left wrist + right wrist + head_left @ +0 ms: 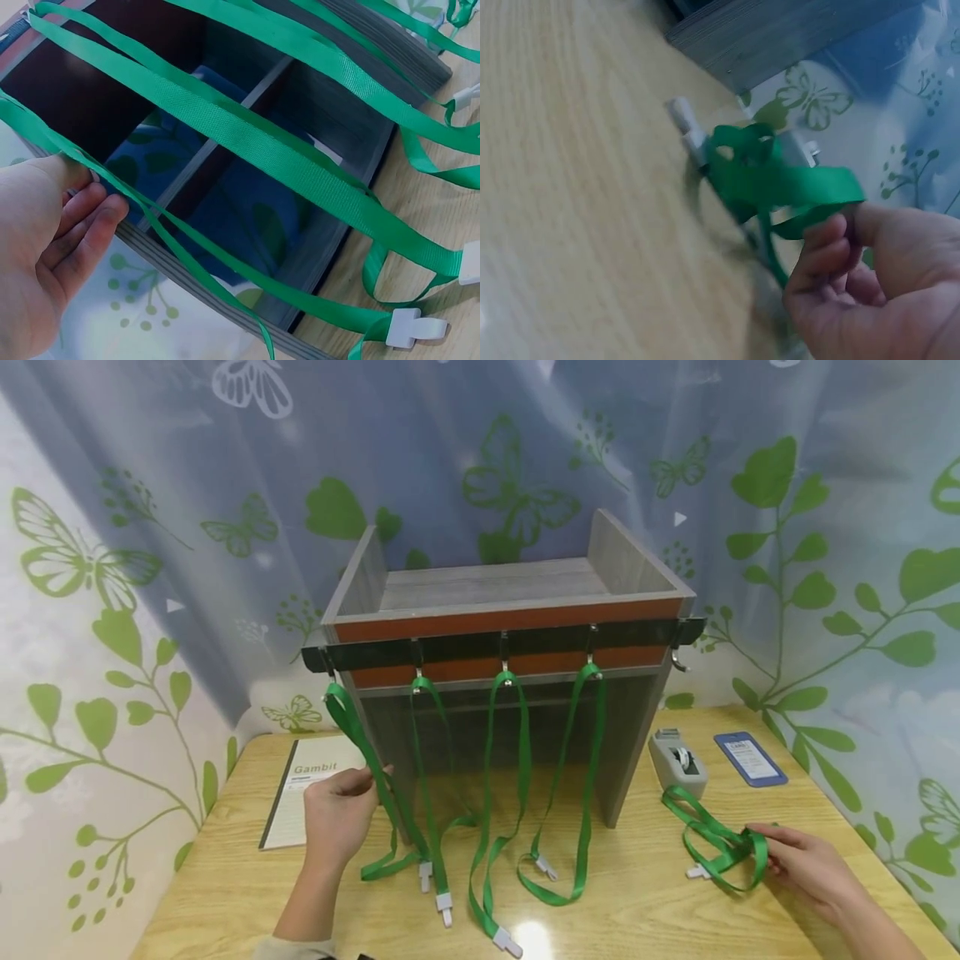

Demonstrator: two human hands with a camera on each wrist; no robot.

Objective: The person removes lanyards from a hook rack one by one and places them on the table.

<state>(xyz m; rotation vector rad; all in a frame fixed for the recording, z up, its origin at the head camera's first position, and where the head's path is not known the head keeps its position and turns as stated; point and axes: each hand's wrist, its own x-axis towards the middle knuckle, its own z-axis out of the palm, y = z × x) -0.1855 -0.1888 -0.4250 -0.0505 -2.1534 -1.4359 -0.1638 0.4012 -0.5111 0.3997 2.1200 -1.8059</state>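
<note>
Way over left there's a Gambit notebook (288, 814), then the left hand (341, 814), pinching the green lanyard (352, 722) hanging off the first hook (331, 672). Three more lanyards (524, 752) dangle from the black rail (461, 648) (white clips (444, 902) at their ends). Past those: a grey tape dispenser (678, 764), a loose lanyard (802, 184) kinda bunched in front, a blue card holder (750, 758), then the right hand (813, 868), well apart from the left, pinching that loose lanyard.
</note>
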